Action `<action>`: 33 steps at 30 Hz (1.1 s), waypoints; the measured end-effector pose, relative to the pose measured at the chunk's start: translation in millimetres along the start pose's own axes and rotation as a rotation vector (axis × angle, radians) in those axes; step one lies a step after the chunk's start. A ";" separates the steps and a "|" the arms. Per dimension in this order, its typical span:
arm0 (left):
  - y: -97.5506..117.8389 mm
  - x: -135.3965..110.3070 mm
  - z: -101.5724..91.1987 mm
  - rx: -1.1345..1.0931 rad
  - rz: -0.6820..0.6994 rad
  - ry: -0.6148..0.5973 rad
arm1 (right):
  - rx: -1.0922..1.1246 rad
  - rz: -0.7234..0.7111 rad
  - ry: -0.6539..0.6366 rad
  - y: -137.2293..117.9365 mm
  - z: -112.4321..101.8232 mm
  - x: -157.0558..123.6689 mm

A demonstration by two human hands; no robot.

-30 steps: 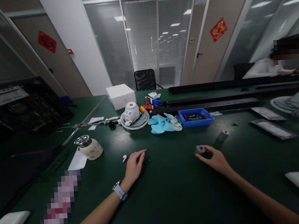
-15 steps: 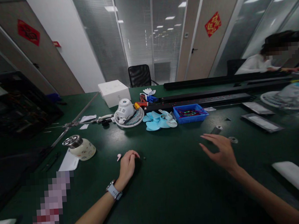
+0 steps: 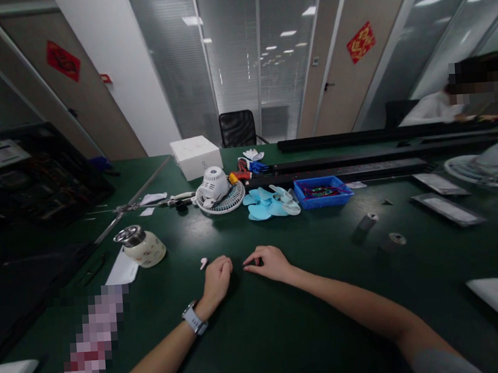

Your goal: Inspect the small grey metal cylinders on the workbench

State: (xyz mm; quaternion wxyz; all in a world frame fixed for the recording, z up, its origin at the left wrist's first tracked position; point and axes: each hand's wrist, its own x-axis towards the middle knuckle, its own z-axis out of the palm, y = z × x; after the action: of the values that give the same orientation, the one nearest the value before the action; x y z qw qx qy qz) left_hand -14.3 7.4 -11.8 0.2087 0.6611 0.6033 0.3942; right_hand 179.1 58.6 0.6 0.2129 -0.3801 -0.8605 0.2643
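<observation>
On the near part of the green table, a watch circles the left wrist. The left hand rests with its fingers curled loosely inward; whether they hide anything cannot be told. Facing it, just apart, the right hand has thumb and forefinger brought almost together, and whether something tiny sits between the tips is too small to tell. A pale earbud lies just beside the left hand. Well to the right of the right hand sits a short metal cylinder, with a second cylinder near it, slightly farther off. A cream bottle lies at the left. Beyond come light-blue fan blades, a blue tray of wires, a white fan part, a white box and, past the table, a black chair.
</observation>
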 end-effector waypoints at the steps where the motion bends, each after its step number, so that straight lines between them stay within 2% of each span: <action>1: -0.4 0.0 0.2 0.004 -0.002 -0.002 | 0.007 -0.003 0.002 1.4 -2.7 -3.4; 4: -2.0 -0.2 0.5 0.051 -0.015 -0.002 | 0.017 0.023 0.066 14.4 -26.4 -27.5; 6: -2.7 0.0 0.9 0.108 -0.027 -0.008 | -0.031 0.078 0.198 31.7 -57.1 -55.9; 8: -2.7 0.5 1.5 0.157 -0.031 -0.025 | -0.124 0.169 0.391 54.2 -97.4 -91.9; 11: -2.5 1.2 2.8 0.185 -0.039 -0.042 | -0.343 0.392 0.711 88.8 -160.9 -149.0; 12: -2.7 1.3 3.2 0.181 -0.048 -0.037 | -0.415 0.473 0.782 98.6 -178.5 -165.9; 13: -3.1 1.2 3.4 0.174 -0.060 -0.029 | -0.454 0.550 0.818 107.2 -192.8 -180.9; 15: -4.3 0.8 3.6 0.158 -0.081 -0.017 | -0.466 0.714 0.806 120.3 -210.7 -203.5; 18: -6.0 0.1 3.4 0.144 -0.094 -0.017 | -0.423 0.901 0.695 132.0 -215.9 -219.9; 20: -6.2 0.0 3.3 0.132 -0.102 -0.012 | -0.403 0.939 0.648 136.6 -213.0 -222.8; 23: -5.2 0.1 3.0 0.112 -0.103 0.006 | -0.373 0.934 0.629 141.5 -209.1 -222.9; 33: -1.0 0.2 1.9 0.100 -0.104 0.005 | -0.302 0.886 0.684 151.0 -205.2 -223.7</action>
State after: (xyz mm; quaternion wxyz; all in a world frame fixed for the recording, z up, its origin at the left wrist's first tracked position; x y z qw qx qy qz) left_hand -13.5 8.2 -13.7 0.1943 0.6375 0.6563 0.3537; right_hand 516.1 33.5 28.4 0.2912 -0.7939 -0.5299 0.0648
